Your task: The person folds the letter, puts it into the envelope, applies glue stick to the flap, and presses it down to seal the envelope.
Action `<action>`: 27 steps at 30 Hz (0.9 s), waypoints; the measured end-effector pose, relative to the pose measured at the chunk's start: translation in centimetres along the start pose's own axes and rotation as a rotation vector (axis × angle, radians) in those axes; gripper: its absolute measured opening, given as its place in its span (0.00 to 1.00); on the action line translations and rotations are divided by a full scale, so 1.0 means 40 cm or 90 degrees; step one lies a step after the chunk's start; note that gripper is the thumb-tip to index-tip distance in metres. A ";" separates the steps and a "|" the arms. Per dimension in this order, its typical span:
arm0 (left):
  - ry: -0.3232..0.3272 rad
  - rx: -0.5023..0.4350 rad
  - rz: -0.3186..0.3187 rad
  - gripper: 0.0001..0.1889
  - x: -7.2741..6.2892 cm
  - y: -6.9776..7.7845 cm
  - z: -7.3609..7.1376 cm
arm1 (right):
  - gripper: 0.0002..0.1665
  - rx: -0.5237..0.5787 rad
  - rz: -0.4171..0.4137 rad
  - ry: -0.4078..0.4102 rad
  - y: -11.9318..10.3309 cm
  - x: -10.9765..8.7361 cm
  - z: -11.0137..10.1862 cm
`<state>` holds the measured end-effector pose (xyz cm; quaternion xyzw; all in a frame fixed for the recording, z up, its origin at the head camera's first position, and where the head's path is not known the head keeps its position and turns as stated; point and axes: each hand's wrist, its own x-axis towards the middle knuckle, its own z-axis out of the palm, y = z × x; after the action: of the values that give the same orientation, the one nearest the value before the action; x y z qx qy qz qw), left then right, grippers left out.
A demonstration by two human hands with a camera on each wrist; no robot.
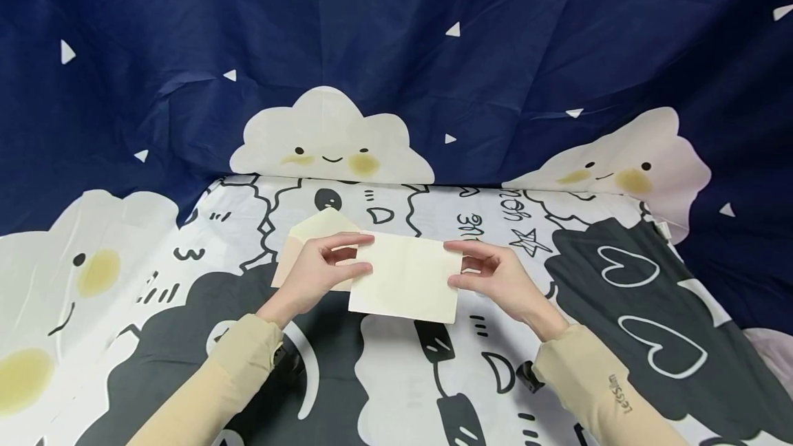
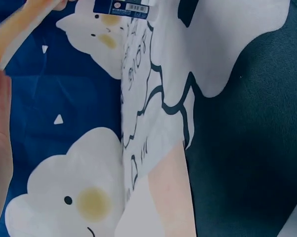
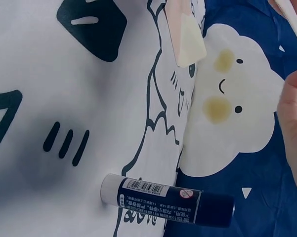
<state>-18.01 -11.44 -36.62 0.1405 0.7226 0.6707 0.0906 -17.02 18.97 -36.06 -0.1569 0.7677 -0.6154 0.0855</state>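
Both hands hold up a cream sheet of paper [image 1: 405, 277] by its two sides, above the bed-like patterned cloth. My left hand [image 1: 316, 268] pinches the left edge between thumb and fingers. At the right edge, my right hand [image 1: 495, 274] pinches it the same way. Behind the left hand lies an envelope [image 1: 286, 263] with a pale pink body and its pointed cream flap unfolded; the sheet and hand cover part of it. A glue stick [image 3: 168, 200] with a dark blue label and white end shows in the right wrist view, hidden in the head view.
White cloth [image 1: 396, 377] with black cartoon drawings and dark grey patches spreads under the hands. A dark blue curtain [image 1: 396, 33] with smiling clouds and white triangles hangs behind it. Small black wrist devices sit under both sleeves.
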 end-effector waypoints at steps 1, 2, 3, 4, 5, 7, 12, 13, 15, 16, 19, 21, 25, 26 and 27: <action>-0.004 -0.008 -0.006 0.27 0.001 -0.003 0.000 | 0.35 -0.008 0.000 0.005 0.000 0.003 0.000; -0.009 -0.019 -0.011 0.27 0.002 -0.005 0.000 | 0.35 -0.017 0.001 0.013 0.000 0.005 0.001; -0.015 -0.031 -0.015 0.28 0.003 -0.007 0.001 | 0.35 -0.024 0.002 0.019 0.000 0.008 0.001; -0.020 -0.041 -0.018 0.29 0.004 -0.009 0.001 | 0.34 -0.029 0.002 0.024 0.001 0.011 0.002; -0.024 -0.051 -0.021 0.29 0.005 -0.010 0.002 | 0.34 -0.033 0.002 0.028 0.001 0.013 0.002; -0.024 -0.056 -0.023 0.29 0.007 -0.012 0.002 | 0.34 -0.039 0.002 0.034 0.001 0.017 0.002; -0.018 -0.050 -0.026 0.30 0.009 -0.013 0.000 | 0.34 -0.043 0.007 0.035 -0.002 0.023 0.001; -0.017 -0.048 -0.027 0.30 0.008 -0.013 0.000 | 0.34 -0.041 0.007 0.034 -0.002 0.023 0.002; -0.015 -0.044 -0.027 0.30 0.007 -0.012 0.000 | 0.34 -0.037 0.008 0.035 -0.003 0.024 0.003; -0.013 -0.042 -0.027 0.30 0.007 -0.011 0.001 | 0.34 -0.037 0.008 0.035 -0.003 0.024 0.003; -0.010 -0.036 -0.024 0.30 0.006 -0.009 0.002 | 0.34 -0.033 0.010 0.038 -0.003 0.026 0.003; -0.011 -0.030 -0.022 0.29 0.006 -0.006 0.003 | 0.34 -0.035 0.010 0.038 -0.003 0.026 0.001; -0.012 0.024 -0.008 0.28 0.008 0.001 -0.001 | 0.31 -0.049 0.003 0.016 -0.009 0.028 -0.004; -0.014 0.044 -0.002 0.28 0.008 0.004 -0.002 | 0.30 -0.056 0.002 0.006 -0.011 0.028 -0.005; -0.018 0.068 0.002 0.27 0.009 0.008 -0.003 | 0.29 -0.065 -0.001 -0.006 -0.014 0.029 -0.006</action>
<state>-18.37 -11.42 -36.28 0.1556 0.7557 0.6296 0.0917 -18.10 18.69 -35.41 -0.1647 0.7977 -0.5745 0.0808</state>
